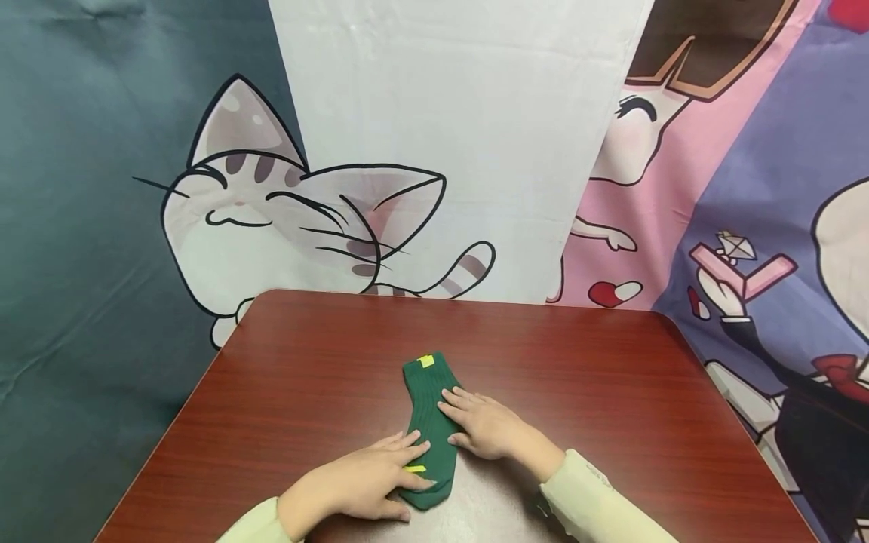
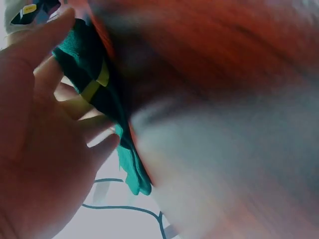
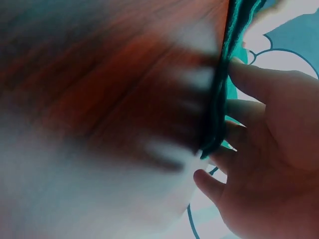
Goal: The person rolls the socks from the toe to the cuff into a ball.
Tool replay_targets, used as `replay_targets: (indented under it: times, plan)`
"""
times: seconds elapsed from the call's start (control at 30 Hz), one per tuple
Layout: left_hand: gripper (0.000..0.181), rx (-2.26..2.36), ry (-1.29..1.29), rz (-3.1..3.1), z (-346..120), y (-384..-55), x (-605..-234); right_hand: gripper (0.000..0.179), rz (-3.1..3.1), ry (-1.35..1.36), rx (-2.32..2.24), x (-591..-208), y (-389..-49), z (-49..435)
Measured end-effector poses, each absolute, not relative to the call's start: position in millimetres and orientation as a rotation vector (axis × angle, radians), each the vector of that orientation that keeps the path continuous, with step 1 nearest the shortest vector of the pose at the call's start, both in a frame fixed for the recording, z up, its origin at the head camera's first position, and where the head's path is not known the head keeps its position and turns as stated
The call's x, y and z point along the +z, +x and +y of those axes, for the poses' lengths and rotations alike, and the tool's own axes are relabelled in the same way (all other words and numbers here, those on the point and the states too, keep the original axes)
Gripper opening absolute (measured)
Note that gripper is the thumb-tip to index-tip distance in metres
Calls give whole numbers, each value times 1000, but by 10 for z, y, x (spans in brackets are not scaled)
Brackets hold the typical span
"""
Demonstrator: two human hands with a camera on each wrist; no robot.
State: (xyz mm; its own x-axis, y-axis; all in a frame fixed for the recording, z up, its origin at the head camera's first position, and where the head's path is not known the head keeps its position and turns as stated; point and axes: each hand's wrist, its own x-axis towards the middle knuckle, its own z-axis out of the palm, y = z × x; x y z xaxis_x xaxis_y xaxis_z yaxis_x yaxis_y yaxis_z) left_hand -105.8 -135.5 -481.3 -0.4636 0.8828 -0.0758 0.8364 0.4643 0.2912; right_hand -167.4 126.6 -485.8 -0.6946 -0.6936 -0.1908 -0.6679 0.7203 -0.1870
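Note:
A green ribbed sock point(image 1: 429, 411) lies flat on the table, its cuff pointing away and its toe toward me. One yellow patch sits at the cuff, another yellow strip near the toe. My left hand point(image 1: 363, 481) rests on the toe end with fingers extended over the fabric. Higher up, along the right edge, the fingers of my right hand point(image 1: 490, 427) lie nearly straight on the sock. Both wrist views show the green fabric point(image 2: 130, 159) edge-on, in more than one layer, with the fingers against its upper side.
The reddish-brown wooden table point(image 1: 584, 362) has rounded far corners. Behind it hangs a printed cloth backdrop point(image 1: 462, 90) with a cartoon cat and other figures, reaching down to the table's far edge.

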Motion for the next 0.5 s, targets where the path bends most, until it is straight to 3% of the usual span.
replay_targets:
  times: [0.27,0.5]
  plan:
    - [40,377,1666,2491,-1306,-1140,-4830,62,2707,-995,-110,-4860,-1675,1225]
    - [32,401,1605,2517,-1293,-1170,-4861,62,2731,-957,-74,-4853,-1707,1198]
